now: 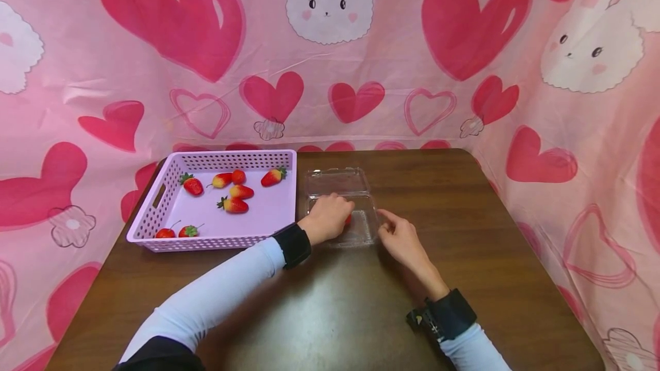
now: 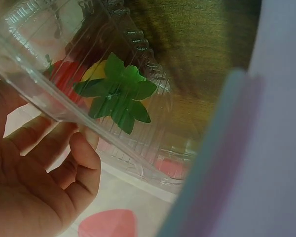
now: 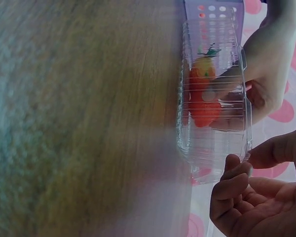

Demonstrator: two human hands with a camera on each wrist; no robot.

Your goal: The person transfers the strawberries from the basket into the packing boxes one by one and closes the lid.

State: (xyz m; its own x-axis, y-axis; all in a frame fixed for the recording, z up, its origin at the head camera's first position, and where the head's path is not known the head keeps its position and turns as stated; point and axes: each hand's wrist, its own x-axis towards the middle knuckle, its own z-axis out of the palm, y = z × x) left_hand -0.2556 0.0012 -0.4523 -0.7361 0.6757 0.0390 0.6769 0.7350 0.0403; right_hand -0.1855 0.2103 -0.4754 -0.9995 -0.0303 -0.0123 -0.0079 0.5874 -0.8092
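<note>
A clear plastic hinged container (image 1: 361, 233) stands on the table with its lid (image 1: 337, 181) folded back, away from me. Through its ribbed wall, red strawberries show in the right wrist view; the strawberry (image 3: 203, 112) farther from the basket lies between the fingertips of my left hand (image 1: 328, 217), which reaches in over the rim. That hand appears to pinch it, though the wall blurs the contact. A green leafy cap (image 2: 119, 94) presses near the wall in the left wrist view. My right hand (image 1: 404, 237) pinches the container's right edge between thumb and forefinger.
Left of the container stands a lilac perforated basket (image 1: 268, 222) holding several strawberries (image 1: 234, 205), some with green caps, and small red fruit with thin stems (image 1: 165, 233). The wooden table (image 1: 433, 188) meets a pink heart-patterned cloth (image 1: 392, 62) behind and at the sides.
</note>
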